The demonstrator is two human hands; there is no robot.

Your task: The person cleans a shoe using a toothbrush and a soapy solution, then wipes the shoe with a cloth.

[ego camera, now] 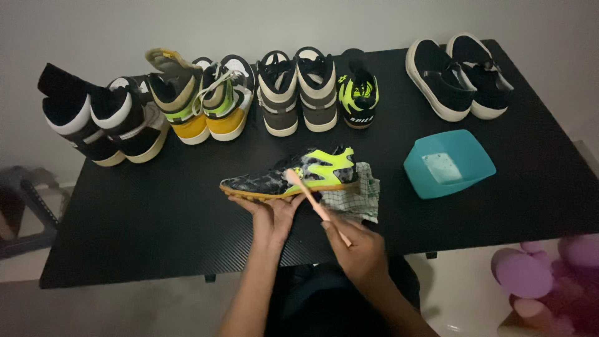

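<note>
My left hand [269, 213] holds a black, grey and neon-yellow low shoe [293, 175] from underneath, its tan sole resting on my fingers. My right hand [357, 248] grips the handle of a pale wooden brush [312, 198], whose head touches the shoe's upper near the laces. A white and green checked cloth [363, 195] lies under the shoe's heel on the black table [156, 218].
Along the table's far edge stand several pairs of high-top sneakers [206, 100], a single black and neon-yellow shoe [357, 93] and a pair of black slip-ons [458, 75]. A teal bowl [449, 163] with foamy liquid sits right of the cloth. A pink object [549, 274] lies at lower right.
</note>
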